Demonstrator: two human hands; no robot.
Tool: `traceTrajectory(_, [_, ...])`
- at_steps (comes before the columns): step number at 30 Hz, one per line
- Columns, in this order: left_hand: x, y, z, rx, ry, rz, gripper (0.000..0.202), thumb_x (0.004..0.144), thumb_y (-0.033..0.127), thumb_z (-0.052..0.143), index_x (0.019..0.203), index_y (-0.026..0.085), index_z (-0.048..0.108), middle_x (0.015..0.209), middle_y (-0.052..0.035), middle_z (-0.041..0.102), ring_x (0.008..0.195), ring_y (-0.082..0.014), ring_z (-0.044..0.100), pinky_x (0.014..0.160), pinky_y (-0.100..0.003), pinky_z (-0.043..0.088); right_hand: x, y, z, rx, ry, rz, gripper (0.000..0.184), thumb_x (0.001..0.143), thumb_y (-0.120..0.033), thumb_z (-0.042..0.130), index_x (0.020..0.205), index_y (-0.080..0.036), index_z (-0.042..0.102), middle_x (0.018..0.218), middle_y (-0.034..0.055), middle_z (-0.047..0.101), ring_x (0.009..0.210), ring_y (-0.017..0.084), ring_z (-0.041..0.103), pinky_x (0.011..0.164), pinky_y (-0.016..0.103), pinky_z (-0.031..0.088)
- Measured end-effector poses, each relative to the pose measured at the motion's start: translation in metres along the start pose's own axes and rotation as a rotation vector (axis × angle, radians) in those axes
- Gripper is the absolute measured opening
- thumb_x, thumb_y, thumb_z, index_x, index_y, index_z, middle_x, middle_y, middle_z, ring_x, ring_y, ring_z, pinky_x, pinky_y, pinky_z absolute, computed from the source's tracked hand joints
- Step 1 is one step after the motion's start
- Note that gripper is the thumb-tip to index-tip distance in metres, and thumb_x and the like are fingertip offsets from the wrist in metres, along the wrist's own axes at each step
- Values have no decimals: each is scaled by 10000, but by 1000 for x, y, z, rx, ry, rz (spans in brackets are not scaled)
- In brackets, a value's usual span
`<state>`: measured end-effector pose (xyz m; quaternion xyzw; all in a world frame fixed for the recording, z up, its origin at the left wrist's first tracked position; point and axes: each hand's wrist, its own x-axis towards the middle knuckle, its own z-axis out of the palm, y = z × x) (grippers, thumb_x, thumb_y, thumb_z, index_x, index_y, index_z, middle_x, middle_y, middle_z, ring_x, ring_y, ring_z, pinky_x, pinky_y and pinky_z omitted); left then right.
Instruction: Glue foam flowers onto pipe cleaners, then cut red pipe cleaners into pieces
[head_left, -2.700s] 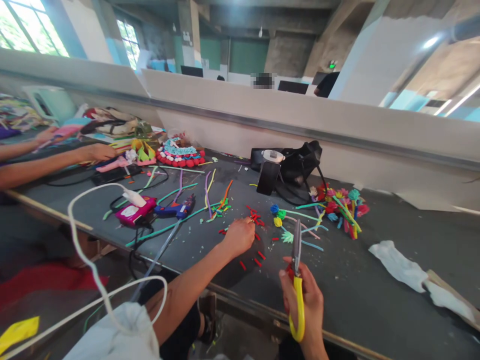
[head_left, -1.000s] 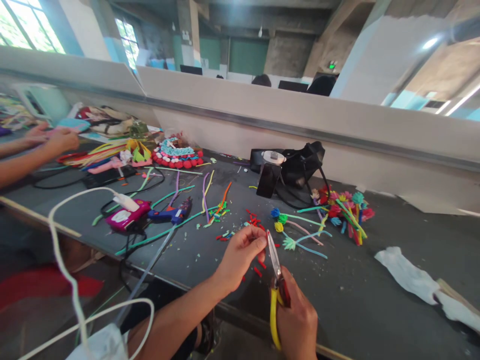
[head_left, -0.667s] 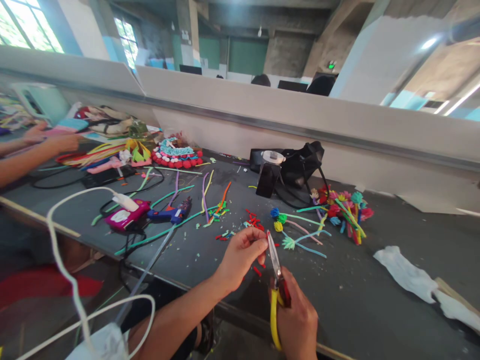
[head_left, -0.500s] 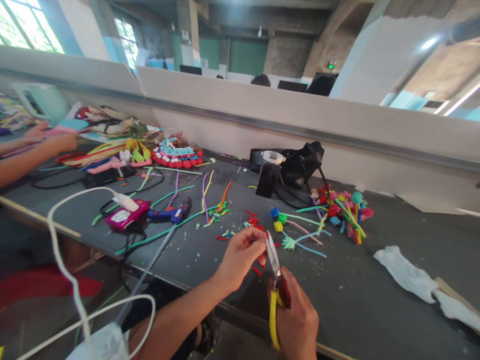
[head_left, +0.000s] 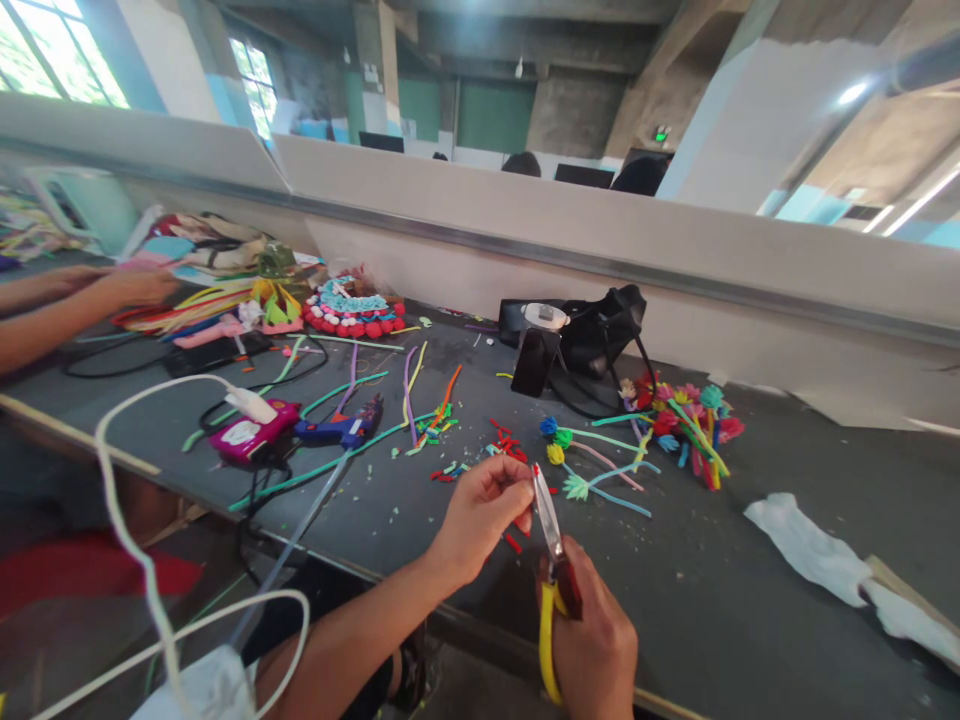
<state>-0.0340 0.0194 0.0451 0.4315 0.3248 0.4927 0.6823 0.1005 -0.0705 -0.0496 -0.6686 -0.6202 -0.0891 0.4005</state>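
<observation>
In the middle foreground my left hand (head_left: 484, 510) is closed, thumb against fingers, in a pinch on a red pipe cleaner (head_left: 523, 520) that is mostly hidden by the fingers. My right hand (head_left: 596, 640) grips yellow-handled scissors (head_left: 549, 520), their blades pointing up and away. The blade tips stand right beside my left fingertips, with a bit of red at them. Behind my left hand lies a pile of short red pieces (head_left: 508, 440). To its right are small pipe cleaner flowers with stems, among them a pale green one (head_left: 577, 487).
A purple-handled blue glue gun (head_left: 341, 430) and a magenta power strip (head_left: 259, 432) with a white cable lie left. Further back are a phone (head_left: 535, 362), a black bag (head_left: 607, 330) and a flower bunch (head_left: 697, 425). A co-worker's hands (head_left: 142, 288) are at far left.
My hands and the scissors stay almost in place. The co-worker's hands at the far left have shifted slightly to the right.
</observation>
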Motion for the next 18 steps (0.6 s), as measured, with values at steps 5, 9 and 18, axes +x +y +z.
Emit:
traceTrajectory(5, [1, 1, -1, 17, -8, 6, 191, 741, 298, 700, 758, 143, 589, 642, 20, 587, 493, -62, 507, 517, -200, 387, 1, -2, -3, 5, 4, -30, 311, 887, -243, 467, 1113, -143, 655, 877, 77, 768, 677, 177, 741, 572, 208, 536])
traceTrajectory(9, [0, 0, -1, 36, -6, 4, 196, 745, 302, 698, 754, 142, 586, 612, 23, 577, 491, -67, 502, 521, -205, 374, 1, -3, -4, 30, 1, -35, 315, 895, -252, 462, 1108, -139, 665, 865, 74, 772, 667, 175, 743, 569, 197, 533])
traceTrajectory(18, [-1, 1, -4, -57, -108, -61, 120, 775, 230, 658, 750, 156, 566, 579, 38, 544, 482, -62, 471, 535, -217, 349, 16, -14, -10, 198, -5, 168, 314, 919, -421, 542, 1034, -154, 662, 763, 28, 743, 551, 126, 675, 529, 156, 495])
